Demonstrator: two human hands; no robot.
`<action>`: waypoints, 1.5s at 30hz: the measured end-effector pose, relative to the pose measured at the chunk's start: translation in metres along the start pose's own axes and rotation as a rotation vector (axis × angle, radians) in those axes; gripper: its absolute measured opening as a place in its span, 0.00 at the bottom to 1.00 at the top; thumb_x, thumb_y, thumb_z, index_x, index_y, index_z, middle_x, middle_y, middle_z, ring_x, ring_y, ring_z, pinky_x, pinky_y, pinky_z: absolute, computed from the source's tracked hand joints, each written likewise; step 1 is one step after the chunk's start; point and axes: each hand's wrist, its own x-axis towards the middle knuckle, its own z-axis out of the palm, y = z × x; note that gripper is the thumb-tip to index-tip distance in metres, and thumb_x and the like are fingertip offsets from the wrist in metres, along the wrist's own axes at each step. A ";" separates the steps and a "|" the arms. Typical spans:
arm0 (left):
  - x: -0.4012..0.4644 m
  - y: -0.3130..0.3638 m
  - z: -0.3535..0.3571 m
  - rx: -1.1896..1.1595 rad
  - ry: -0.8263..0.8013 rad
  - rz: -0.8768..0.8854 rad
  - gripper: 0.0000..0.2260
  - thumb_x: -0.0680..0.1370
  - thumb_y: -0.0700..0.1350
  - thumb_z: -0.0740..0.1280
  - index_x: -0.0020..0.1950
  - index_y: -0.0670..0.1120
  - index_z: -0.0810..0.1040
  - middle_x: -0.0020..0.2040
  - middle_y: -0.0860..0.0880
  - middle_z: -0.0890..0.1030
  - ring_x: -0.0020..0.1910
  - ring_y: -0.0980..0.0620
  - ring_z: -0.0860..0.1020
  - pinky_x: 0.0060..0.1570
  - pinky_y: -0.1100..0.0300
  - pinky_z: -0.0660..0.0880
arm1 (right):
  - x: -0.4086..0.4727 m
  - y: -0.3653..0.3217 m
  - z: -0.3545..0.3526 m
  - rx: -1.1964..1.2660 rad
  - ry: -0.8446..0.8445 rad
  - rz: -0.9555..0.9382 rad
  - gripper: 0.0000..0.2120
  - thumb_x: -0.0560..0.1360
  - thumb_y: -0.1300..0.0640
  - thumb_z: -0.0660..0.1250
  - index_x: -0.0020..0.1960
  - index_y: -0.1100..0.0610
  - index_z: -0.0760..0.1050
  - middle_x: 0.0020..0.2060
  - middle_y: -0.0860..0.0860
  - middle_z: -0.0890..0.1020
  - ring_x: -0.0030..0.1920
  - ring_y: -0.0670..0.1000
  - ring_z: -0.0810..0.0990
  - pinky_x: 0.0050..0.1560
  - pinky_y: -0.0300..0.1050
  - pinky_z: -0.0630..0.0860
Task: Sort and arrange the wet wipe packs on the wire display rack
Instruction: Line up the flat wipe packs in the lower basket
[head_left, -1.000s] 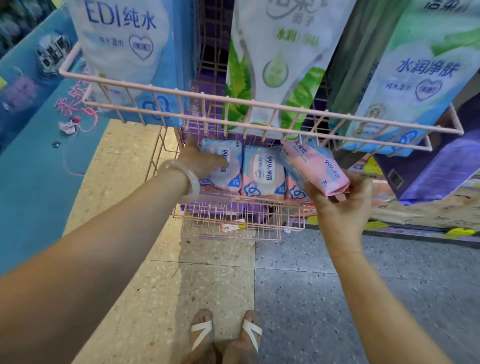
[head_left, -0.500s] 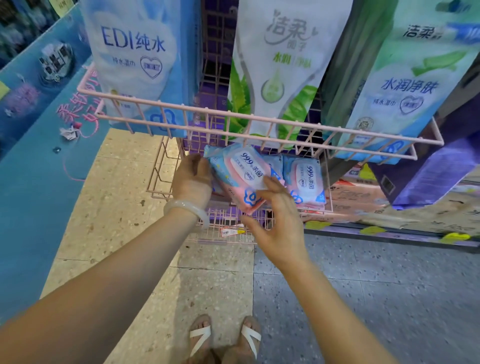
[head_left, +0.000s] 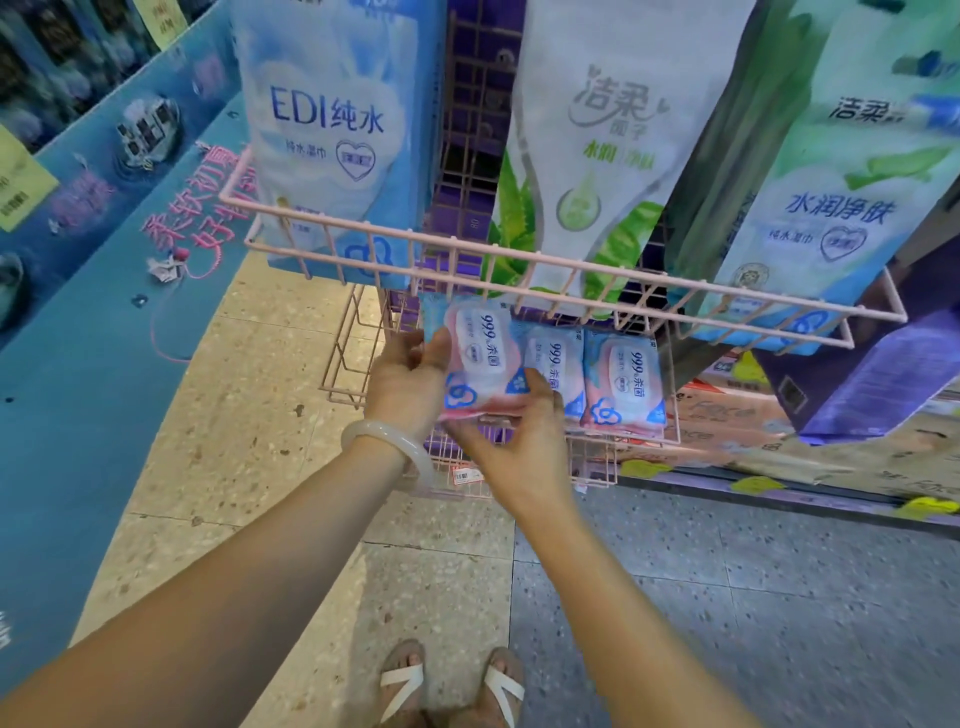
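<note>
pack (head_left: 480, 358) sitting frame centre on lower rack (head_left: 519, 457), touching next pack (head_left: 553, 366) | left hand (head_left: 408, 384) fingers gripping its left edge, right hand (head_left: 519, 441) fingers pinching bottom edge | likely light, soft, slick film; holding by opposite edges

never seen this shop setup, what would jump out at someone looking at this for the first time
Probably the two hands meeting mid-frame: the left hand and right hand both hold a small pink wet wipe pack at the left end of the lower pink wire basket, beside two matching packs. Next, the big hanging packs in the upper wire shelf, chiefly the blue EDI pack at upper left.
</note>
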 end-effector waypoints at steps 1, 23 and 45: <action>0.001 0.003 -0.006 0.023 0.011 0.045 0.06 0.74 0.50 0.68 0.46 0.49 0.75 0.46 0.44 0.82 0.39 0.54 0.82 0.38 0.67 0.78 | 0.000 -0.004 0.010 0.043 -0.048 0.020 0.39 0.61 0.49 0.77 0.66 0.57 0.65 0.52 0.53 0.78 0.58 0.53 0.76 0.61 0.51 0.73; 0.048 -0.006 -0.057 1.054 0.093 0.327 0.20 0.72 0.54 0.66 0.57 0.43 0.72 0.56 0.41 0.77 0.58 0.39 0.71 0.55 0.50 0.67 | 0.070 -0.034 0.060 -0.558 -0.411 -0.284 0.53 0.62 0.43 0.74 0.75 0.54 0.46 0.76 0.54 0.53 0.76 0.54 0.48 0.75 0.56 0.42; 0.052 -0.022 -0.069 0.963 0.189 0.431 0.13 0.71 0.47 0.68 0.53 0.44 0.82 0.62 0.42 0.74 0.63 0.38 0.67 0.49 0.56 0.57 | 0.121 -0.062 0.082 -0.826 -0.649 -0.339 0.35 0.58 0.38 0.72 0.59 0.53 0.68 0.55 0.55 0.78 0.51 0.57 0.77 0.42 0.43 0.70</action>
